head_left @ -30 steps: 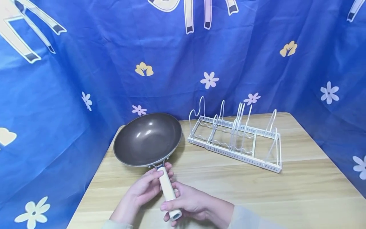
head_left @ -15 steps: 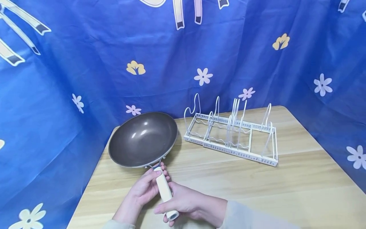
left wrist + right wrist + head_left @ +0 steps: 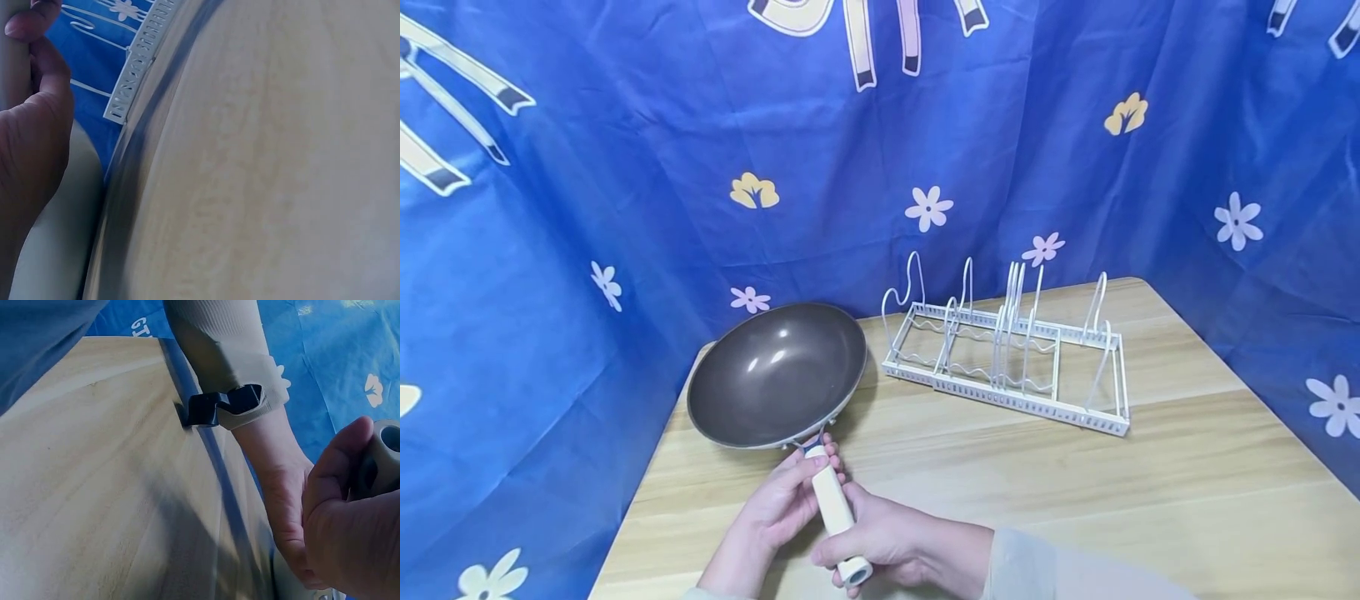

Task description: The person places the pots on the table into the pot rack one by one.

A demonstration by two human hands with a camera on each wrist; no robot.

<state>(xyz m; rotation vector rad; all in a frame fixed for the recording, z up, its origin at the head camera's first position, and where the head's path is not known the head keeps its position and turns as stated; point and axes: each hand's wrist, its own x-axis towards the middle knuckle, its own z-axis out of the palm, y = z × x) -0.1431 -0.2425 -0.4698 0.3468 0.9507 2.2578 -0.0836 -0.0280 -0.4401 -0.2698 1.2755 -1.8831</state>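
A dark-coated frying pan [image 3: 778, 375] with a deep, wok-like bowl is at the left of the head view, its cream handle [image 3: 832, 502] pointing toward me. My left hand [image 3: 778, 502] grips the handle close to the bowl, thumb on top and fingers around the far side. Lower down, my right hand [image 3: 887, 537] holds the handle near its end, thumb across it. The left wrist view shows the left hand [image 3: 37, 125] on the handle, with the pan's pale outer side below. In the right wrist view, the right hand [image 3: 344, 531] wraps the handle's hollow end.
A white wire pan rack [image 3: 1007, 358] with upright dividers stands at the back right of the wooden table [image 3: 1000, 475]. Blue patterned cloth [image 3: 850, 150] hangs behind the table and along its sides. A black device [image 3: 219, 406] is strapped at the left wrist.
The head view has shifted slightly, so pan, rack and cloth sit further left in the picture. Both hands keep their grip on the handle; the pan barely moves relative to the table.
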